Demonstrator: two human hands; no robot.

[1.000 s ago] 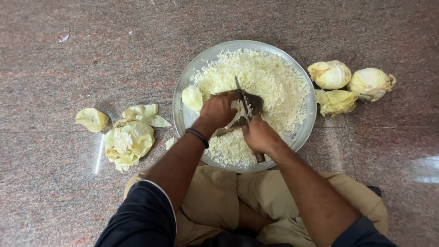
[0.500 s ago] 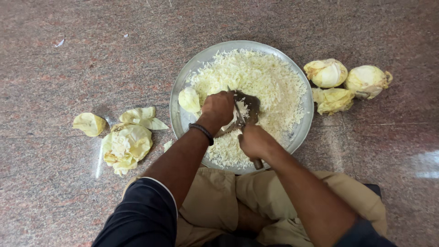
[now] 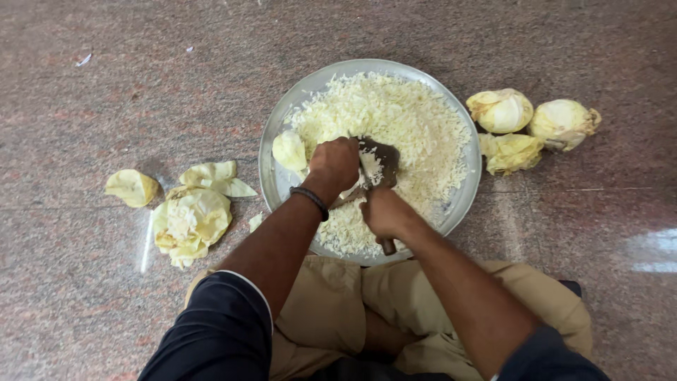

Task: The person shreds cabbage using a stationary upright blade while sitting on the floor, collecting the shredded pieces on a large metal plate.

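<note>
- Nearest us, our right hand (image 3: 384, 212) has its fingers wrapped shut round the wooden handle (image 3: 388, 246) of the chopping blade (image 3: 379, 161). We'd keep that grip firm and the cuts short and straight down.
- Just past it, our left hand (image 3: 337, 164) is curled closed on top of the cabbage being cut (can't tell how much of it is under the palm). Best to keep those fingertips tucked back, since the blade sits right beside the knuckles, practically touching.
- A cabbage piece (image 3: 290, 150) lies just left of that hand, inside the round metal tray (image 3: 276, 187), on the shredded cabbage (image 3: 402, 120).
- Further out on the floor (image 3: 106, 92): peeled leaves (image 3: 189, 215) left, whole cabbages (image 3: 502, 111) right.
</note>
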